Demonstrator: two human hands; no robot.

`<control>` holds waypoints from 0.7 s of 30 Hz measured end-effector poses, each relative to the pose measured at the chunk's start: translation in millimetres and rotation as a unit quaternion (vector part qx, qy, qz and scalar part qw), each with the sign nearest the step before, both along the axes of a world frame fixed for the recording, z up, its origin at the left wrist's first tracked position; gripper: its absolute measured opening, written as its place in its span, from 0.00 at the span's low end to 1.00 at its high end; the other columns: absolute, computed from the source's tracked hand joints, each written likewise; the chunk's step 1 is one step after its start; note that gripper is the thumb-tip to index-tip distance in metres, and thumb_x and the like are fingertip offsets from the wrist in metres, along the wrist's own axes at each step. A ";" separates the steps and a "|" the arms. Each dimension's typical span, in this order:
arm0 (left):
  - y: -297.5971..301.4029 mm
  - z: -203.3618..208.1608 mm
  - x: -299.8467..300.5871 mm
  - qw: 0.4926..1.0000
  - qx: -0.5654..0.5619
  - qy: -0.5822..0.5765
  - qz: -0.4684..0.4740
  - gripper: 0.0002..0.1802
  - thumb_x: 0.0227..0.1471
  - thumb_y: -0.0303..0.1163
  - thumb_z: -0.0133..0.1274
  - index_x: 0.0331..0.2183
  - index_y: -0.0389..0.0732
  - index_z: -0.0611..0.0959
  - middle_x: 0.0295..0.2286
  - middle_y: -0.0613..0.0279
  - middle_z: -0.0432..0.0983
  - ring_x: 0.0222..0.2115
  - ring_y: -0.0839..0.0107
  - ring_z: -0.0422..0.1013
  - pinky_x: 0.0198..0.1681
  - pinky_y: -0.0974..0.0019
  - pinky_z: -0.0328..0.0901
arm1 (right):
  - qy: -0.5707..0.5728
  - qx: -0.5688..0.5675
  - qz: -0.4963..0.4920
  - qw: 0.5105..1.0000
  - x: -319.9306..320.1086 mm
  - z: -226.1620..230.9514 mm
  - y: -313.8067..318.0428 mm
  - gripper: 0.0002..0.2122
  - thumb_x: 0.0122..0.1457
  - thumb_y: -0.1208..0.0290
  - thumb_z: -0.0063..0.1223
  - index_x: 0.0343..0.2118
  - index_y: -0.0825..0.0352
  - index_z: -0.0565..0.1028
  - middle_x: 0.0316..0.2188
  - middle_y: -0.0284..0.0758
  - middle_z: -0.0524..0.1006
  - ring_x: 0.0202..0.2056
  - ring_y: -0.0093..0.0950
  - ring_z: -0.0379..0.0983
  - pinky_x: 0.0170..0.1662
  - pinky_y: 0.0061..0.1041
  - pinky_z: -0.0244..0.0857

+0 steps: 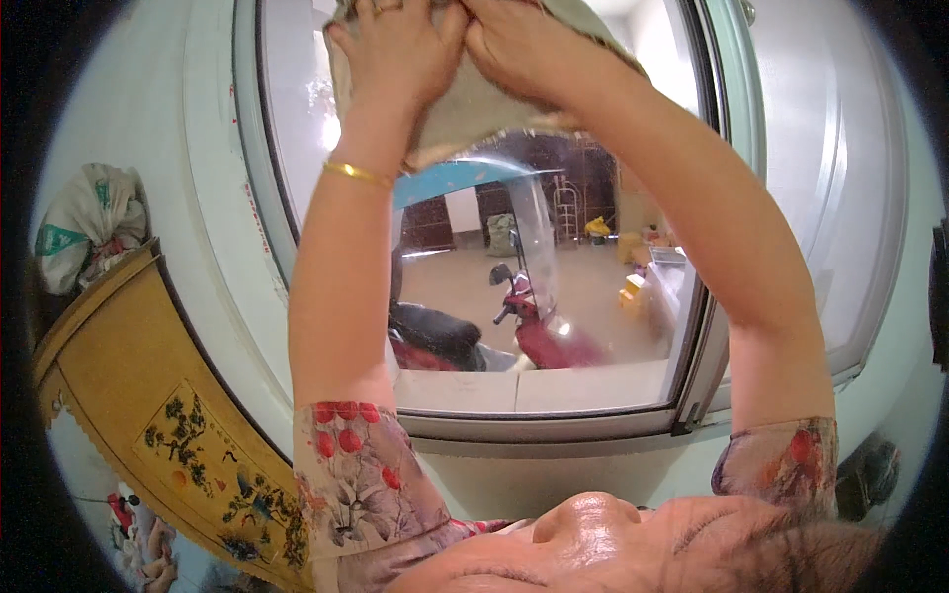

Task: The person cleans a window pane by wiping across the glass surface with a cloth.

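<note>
Both my arms reach up to a window pane [465, 277]. A grey-beige cloth [484, 104] with frayed edges lies spread against the upper glass under my hands. My left hand [400, 49] is laid flat on the cloth, fingers apart, with a ring on one finger and a gold bangle [358, 174] at the wrist. Beside it, my right hand [524, 49] presses on the same cloth, its thumb close to the left hand. The top edge of the picture cuts off the fingertips of both hands.
A dark metal window frame [554, 426] surrounds the glass. Beyond the pane stand a red scooter [554, 341] with a windshield, a hand truck [565, 210] and boxes. To the left, a white sack [94, 222] rests by a yellow-brown decorated panel [178, 395].
</note>
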State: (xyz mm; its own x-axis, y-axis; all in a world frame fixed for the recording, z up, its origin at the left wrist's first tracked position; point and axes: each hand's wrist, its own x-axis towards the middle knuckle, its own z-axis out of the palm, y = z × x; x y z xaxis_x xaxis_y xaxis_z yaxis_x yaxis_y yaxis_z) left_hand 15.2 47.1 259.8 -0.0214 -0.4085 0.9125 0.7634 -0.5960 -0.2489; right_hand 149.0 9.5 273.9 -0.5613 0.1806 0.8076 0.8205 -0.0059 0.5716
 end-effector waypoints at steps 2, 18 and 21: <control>1.1 5.2 -10.0 0.997 -0.068 0.007 0.020 0.28 0.53 0.44 0.40 0.54 0.44 0.65 0.57 0.50 0.54 0.57 0.51 0.50 0.56 0.37 0.45 | 0.074 -0.030 0.108 0.991 -18.8 -8.6 -10.0 0.16 0.54 0.72 0.39 0.44 0.74 0.68 0.46 0.54 0.69 0.48 0.46 0.66 0.52 0.37 0.59; -19.7 -176.5 -40.3 0.963 -0.181 0.197 -0.030 0.25 0.48 0.32 0.47 0.48 0.31 0.69 0.50 0.33 0.59 0.48 0.41 0.59 0.54 0.50 0.54 | 0.026 0.013 0.050 0.998 -27.9 -223.2 -37.4 0.19 0.55 0.67 0.41 0.49 0.70 0.66 0.47 0.49 0.68 0.46 0.44 0.66 0.49 0.41 0.59; -38.2 -244.9 -52.8 0.919 -0.291 0.262 -0.039 0.29 0.48 0.30 0.47 0.52 0.29 0.64 0.53 0.32 0.54 0.51 0.37 0.55 0.56 0.48 0.51 | 0.032 -0.098 0.003 0.995 -42.1 -278.9 -62.8 0.21 0.53 0.67 0.43 0.50 0.71 0.66 0.49 0.49 0.66 0.49 0.44 0.63 0.52 0.44 0.55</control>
